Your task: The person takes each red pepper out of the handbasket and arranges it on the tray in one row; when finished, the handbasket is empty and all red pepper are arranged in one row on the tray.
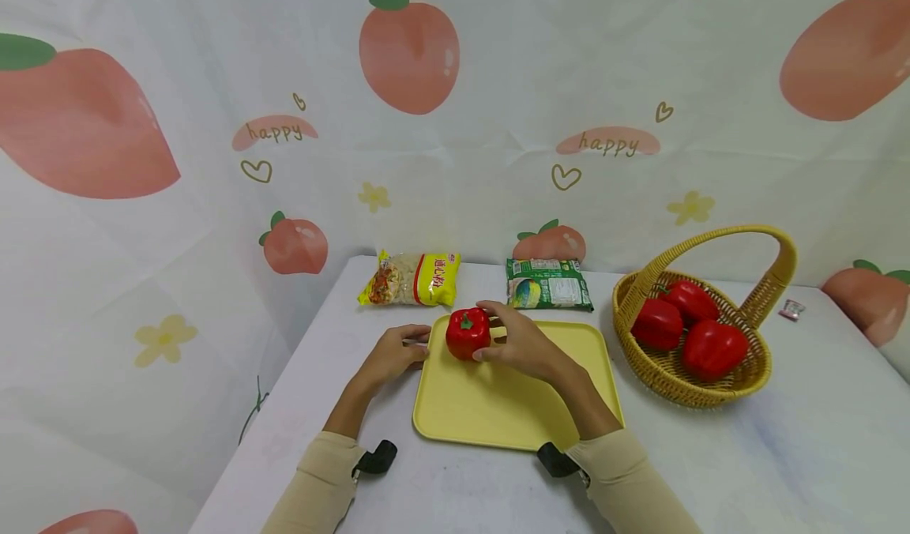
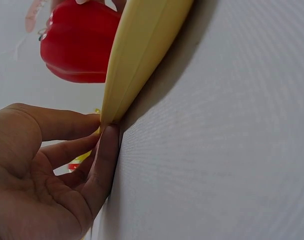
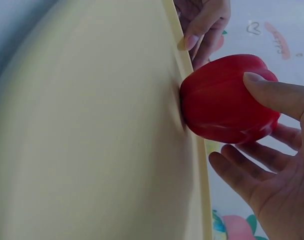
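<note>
A glossy red bell pepper (image 1: 468, 335) with a green stem stands upright at the far left corner of the yellow tray (image 1: 512, 408). My right hand (image 1: 524, 346) holds it from the right, the thumb on one side and the index finger around the other. In the right wrist view the other fingers spread below the pepper (image 3: 226, 100), whose base is right at the tray surface. At the tray's left edge, my left hand (image 1: 389, 358) pinches the rim between thumb and fingers, as the left wrist view shows up close.
Right of the tray stands a wicker basket (image 1: 654, 372) with a tall handle, holding several red peppers (image 1: 714, 350). Behind the tray lie a yellow food packet (image 1: 412, 280) and a green packet (image 1: 549, 284). A small wrapped piece (image 1: 792, 310) lies at far right.
</note>
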Available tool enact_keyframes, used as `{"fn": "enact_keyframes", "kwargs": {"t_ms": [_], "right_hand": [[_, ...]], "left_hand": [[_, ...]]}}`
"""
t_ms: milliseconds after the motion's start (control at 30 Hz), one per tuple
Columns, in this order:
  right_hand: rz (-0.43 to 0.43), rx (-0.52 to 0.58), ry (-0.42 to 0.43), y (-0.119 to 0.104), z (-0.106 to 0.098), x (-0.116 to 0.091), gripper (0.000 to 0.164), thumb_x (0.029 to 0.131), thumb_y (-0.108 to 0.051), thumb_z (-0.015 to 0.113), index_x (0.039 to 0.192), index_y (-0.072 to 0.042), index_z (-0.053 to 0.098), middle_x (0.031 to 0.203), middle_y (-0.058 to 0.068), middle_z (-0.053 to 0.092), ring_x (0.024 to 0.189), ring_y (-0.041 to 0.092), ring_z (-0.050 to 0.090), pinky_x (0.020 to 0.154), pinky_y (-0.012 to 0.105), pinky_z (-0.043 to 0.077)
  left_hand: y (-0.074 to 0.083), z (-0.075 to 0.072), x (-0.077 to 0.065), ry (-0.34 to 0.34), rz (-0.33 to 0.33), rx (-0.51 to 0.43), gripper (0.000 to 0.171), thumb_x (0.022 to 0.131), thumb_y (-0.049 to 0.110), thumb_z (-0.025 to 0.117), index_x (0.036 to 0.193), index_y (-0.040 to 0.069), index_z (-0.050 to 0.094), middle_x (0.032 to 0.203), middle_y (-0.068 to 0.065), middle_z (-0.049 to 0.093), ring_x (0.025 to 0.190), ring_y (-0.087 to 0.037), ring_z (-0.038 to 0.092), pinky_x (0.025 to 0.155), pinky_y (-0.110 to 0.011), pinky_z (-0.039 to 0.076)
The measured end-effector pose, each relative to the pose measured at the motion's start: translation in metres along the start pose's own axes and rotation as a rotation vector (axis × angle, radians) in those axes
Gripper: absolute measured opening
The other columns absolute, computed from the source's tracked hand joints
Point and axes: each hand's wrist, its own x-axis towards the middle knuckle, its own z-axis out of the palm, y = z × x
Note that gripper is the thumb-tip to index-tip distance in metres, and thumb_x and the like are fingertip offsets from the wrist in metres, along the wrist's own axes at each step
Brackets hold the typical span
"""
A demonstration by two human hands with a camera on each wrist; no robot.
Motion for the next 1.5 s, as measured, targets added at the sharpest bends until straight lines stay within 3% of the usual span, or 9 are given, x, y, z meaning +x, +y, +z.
{"fn": "enact_keyframes", "kwargs": {"t_ms": [367, 633, 1000, 1367, 1500], "right_hand": [[0.000, -0.016, 0.011, -0.002, -0.002, -0.003, 0.086, 0.087, -0.024, 0.086, 0.160, -0.008, 0.042, 0.152, 0.011, 0.057, 0.136, 0.036, 0.057, 0.108, 0.056, 0.054], [-0.041, -0.062, 0.036, -0.005, -0.013, -0.017, 0.084, 0.091, -0.032, 0.083, 0.160, -0.007, 0.042, 0.156, 0.017, 0.053, 0.138, 0.039, 0.056, 0.110, 0.057, 0.052], [-0.181, -0.138, 0.099, -0.013, -0.040, -0.057, 0.077, 0.092, -0.023, 0.084, 0.158, -0.008, 0.046, 0.154, 0.015, 0.055, 0.139, 0.038, 0.055, 0.106, 0.054, 0.056], [-0.265, -0.328, 0.224, -0.004, -0.073, -0.107, 0.068, 0.088, -0.020, 0.088, 0.148, -0.013, 0.056, 0.138, 0.007, 0.067, 0.122, 0.026, 0.066, 0.093, 0.047, 0.063], [-0.274, -0.399, 0.268, 0.003, -0.087, -0.126, 0.067, 0.086, -0.020, 0.089, 0.146, -0.012, 0.059, 0.137, 0.005, 0.069, 0.117, 0.022, 0.068, 0.092, 0.036, 0.063]], "left_hand": [[0.000, -0.001, 0.000, 0.004, -0.004, 0.010, 0.049, 0.095, 0.001, 0.065, 0.144, -0.003, 0.062, 0.134, -0.016, 0.069, 0.103, -0.018, 0.070, 0.084, -0.031, 0.064], [0.000, -0.001, -0.001, 0.000, -0.002, 0.017, 0.050, 0.095, 0.001, 0.064, 0.144, -0.003, 0.061, 0.133, -0.017, 0.069, 0.103, -0.018, 0.070, 0.084, -0.030, 0.063], [0.000, -0.001, -0.001, 0.003, -0.008, 0.016, 0.050, 0.095, 0.002, 0.064, 0.145, -0.002, 0.062, 0.133, -0.016, 0.069, 0.103, -0.018, 0.070, 0.084, -0.030, 0.063], [-0.002, -0.002, 0.000, 0.000, -0.006, 0.027, 0.050, 0.096, 0.003, 0.065, 0.145, -0.002, 0.061, 0.134, -0.016, 0.068, 0.103, -0.017, 0.070, 0.084, -0.029, 0.063], [-0.002, -0.002, -0.001, -0.003, 0.003, 0.028, 0.050, 0.095, 0.003, 0.065, 0.145, -0.002, 0.061, 0.134, -0.017, 0.068, 0.105, -0.018, 0.070, 0.084, -0.029, 0.063]]}}
